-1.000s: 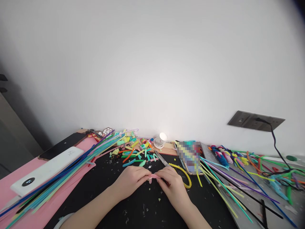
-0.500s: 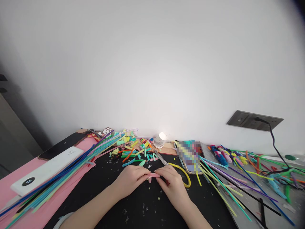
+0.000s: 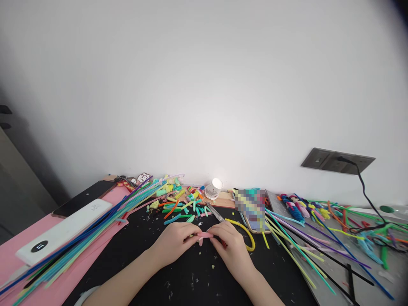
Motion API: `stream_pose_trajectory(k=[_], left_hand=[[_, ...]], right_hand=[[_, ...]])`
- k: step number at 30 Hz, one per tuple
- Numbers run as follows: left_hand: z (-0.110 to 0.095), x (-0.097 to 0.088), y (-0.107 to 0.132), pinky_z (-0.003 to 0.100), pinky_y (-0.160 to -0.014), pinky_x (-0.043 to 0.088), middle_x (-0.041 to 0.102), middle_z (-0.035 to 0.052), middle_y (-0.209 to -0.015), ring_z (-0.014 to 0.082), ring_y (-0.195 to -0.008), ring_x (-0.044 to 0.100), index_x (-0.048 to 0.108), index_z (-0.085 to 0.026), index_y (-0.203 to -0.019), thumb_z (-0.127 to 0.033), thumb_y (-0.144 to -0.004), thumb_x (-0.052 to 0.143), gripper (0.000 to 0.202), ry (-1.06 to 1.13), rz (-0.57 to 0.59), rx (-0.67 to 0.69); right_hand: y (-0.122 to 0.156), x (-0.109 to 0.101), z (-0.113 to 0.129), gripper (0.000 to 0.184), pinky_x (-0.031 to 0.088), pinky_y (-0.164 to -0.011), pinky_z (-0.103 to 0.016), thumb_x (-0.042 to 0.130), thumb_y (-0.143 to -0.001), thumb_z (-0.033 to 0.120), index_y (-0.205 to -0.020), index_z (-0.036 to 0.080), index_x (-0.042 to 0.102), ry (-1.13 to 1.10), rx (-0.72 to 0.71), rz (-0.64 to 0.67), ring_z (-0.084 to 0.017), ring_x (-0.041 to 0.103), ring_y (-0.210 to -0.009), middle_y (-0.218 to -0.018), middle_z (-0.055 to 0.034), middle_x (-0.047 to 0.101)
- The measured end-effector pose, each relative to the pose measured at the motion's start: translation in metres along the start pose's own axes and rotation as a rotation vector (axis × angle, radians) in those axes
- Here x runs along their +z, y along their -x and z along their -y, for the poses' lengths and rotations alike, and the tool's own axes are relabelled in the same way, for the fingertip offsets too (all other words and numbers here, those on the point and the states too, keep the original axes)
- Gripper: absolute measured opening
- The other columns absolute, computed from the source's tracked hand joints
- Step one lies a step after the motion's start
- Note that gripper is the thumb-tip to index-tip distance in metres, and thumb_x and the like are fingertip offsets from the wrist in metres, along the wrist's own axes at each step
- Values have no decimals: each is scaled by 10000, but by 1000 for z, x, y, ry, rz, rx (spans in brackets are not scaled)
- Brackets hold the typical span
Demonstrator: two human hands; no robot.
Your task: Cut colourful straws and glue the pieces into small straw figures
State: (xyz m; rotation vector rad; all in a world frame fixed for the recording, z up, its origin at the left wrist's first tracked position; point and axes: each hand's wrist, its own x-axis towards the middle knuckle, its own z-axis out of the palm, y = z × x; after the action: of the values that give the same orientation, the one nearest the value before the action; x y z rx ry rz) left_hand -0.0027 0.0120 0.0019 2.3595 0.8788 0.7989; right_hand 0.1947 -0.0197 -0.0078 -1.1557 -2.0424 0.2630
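Both hands meet over the black mat (image 3: 178, 276) low in the middle of the view. My left hand (image 3: 174, 241) pinches one end of a short pink pipe-cleaner piece (image 3: 205, 235), and my right hand (image 3: 230, 245) pinches the other end. The fingers of both hands are closed on it. Scissors (image 3: 216, 213) lie just beyond my right hand. A bent yellow pipe cleaner (image 3: 247, 233) curves to the right of that hand.
A bundle of long coloured pipe cleaners (image 3: 86, 231) crosses pink paper (image 3: 47, 293) at the left, beside a white power bank (image 3: 62, 231) and a dark phone (image 3: 84, 197). Cut coloured pieces (image 3: 181, 202) and a small cup (image 3: 213, 188) sit by the wall. More pipe cleaners (image 3: 318, 246) and a cable (image 3: 369, 199) fill the right.
The hands keep their pinch on the pink piece with only slight finger shifts. The view has tilted a little.
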Motion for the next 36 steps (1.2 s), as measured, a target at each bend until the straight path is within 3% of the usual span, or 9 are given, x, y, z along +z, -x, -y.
stream_pose_trajectory(k=[6, 18, 29, 32, 36], left_hand=[[-2, 0, -1, 175, -632, 381, 648, -38, -758, 101, -675, 571, 634, -211, -787, -312, -903, 452, 238, 23, 6, -11], [6, 6, 2, 185, -674, 418, 670, -24, -811, 115, -726, 603, 639, -208, -871, -221, -887, 483, 157, -25, 4, 33], [5, 8, 0, 199, -646, 418, 666, -7, -770, 113, -679, 595, 637, -190, -877, -268, -911, 442, 212, -58, -21, 73], [2, 7, 0, 198, -632, 418, 662, -8, -753, 116, -667, 587, 645, -193, -857, -275, -900, 460, 207, -12, -34, 41], [-2, 5, -1, 178, -525, 403, 640, -20, -689, 76, -496, 519, 651, -177, -775, -264, -895, 453, 247, 162, -29, -71]], right_hand=[[-2, 0, 4, 131, 479, -696, -300, 558, -808, 113, -847, 218, 627, -19, 0, -5, -181, 579, -784, -816, -27, 646], [1, 6, 5, 106, 483, -699, -302, 554, -820, 128, -831, 213, 616, -56, -28, 3, -173, 577, -776, -805, -27, 650], [-6, 8, 3, 109, 493, -687, -311, 533, -824, 144, -838, 221, 609, -15, -65, -38, -180, 586, -762, -780, -29, 641], [-4, 8, 6, 124, 495, -705, -322, 530, -824, 142, -877, 224, 607, 5, -63, -38, -183, 586, -783, -816, -35, 642], [-2, 7, 7, 192, 499, -741, -332, 536, -802, 119, -950, 228, 591, 43, -63, -45, -190, 588, -833, -890, -40, 640]])
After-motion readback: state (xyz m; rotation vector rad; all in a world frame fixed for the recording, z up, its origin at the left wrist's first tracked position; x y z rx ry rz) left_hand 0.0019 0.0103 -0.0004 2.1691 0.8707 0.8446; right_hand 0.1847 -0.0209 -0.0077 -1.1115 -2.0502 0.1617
